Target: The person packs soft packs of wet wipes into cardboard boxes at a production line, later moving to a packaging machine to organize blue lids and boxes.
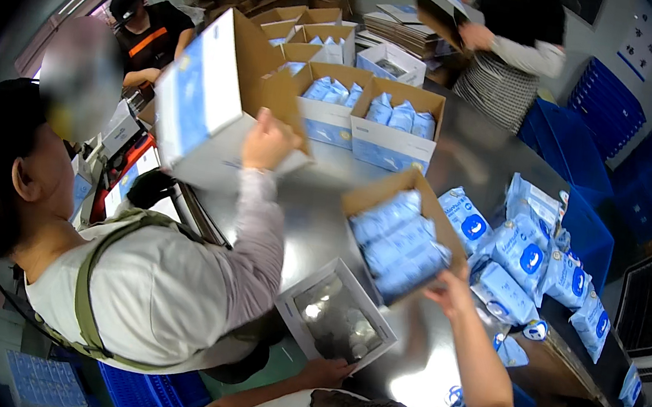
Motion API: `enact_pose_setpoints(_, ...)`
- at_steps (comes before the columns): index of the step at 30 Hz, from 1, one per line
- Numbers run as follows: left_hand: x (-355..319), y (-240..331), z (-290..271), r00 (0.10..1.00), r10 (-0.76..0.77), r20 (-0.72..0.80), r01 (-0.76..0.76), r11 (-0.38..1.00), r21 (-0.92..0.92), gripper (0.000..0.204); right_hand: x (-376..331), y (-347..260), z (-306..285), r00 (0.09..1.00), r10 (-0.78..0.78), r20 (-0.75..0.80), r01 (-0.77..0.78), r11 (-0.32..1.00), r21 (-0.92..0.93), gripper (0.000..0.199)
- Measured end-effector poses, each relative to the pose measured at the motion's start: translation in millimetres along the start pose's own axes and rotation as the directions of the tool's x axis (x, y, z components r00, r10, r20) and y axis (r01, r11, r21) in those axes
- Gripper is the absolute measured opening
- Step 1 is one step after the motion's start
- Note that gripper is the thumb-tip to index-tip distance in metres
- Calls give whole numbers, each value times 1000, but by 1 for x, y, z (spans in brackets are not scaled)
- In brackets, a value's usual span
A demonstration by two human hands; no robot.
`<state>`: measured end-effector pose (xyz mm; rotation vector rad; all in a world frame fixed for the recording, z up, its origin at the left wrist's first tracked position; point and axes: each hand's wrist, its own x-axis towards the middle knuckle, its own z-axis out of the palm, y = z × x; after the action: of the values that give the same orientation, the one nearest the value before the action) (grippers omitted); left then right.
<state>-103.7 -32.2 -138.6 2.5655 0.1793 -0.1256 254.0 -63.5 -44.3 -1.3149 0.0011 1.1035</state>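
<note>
My right hand (pixel 448 292) grips the near right corner of an open cardboard carton (pixel 441 219), which is tilted over the metal table. Blue-and-white soft packs (pixel 399 242) lie in rows inside it. Low in the middle, my left hand (pixel 327 372) is closed on the near edge of a white carton (pixel 302 313). Its opening faces up, and a shiny grey surface shows inside. Both cartons are close together, the filled one farther off and to the right. To the right of my right hand lies a heap of wipe-type packs (pixel 521 254).
A co-worker close on my left holds up a large open carton (pixel 199 104). Filled cartons (pixel 395 138) stand at the table's far side. Two more people work beyond. Blue crates (pixel 607 105) and a dark conveyor belt (pixel 570 351) are at the right.
</note>
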Motion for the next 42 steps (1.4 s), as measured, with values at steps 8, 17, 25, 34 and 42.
enact_pose_setpoints(8, 40, 25, -30, 994, -84, 66, 93, 985, -147, 40, 63, -22, 108, 933, -349, 91, 302, 893, 335, 68)
enact_pose_setpoints(17, 86, 12, -22, 995, -101, 20, 103, 969, -223, 42, -325, 36, -193, 108, -961, -256, -368, 200, -908, 65)
enact_pose_setpoints(25, 102, 71, -54, 945, -42, -325, -33, 974, -223, 58, -613, 198, -252, -363, -476, -801, -858, 506, 88, 78)
enact_pose_setpoints(34, 128, 140, -68, 929, 256, -266, -331, 898, -291, 43, -671, 154, -187, -297, -798, -525, -930, 367, -30, 18)
enact_pose_setpoints(42, 172, 152, -48, 879, 453, -148, -453, 698, -555, 34, -691, -2, 53, -349, -892, -286, -584, 446, -678, 20)
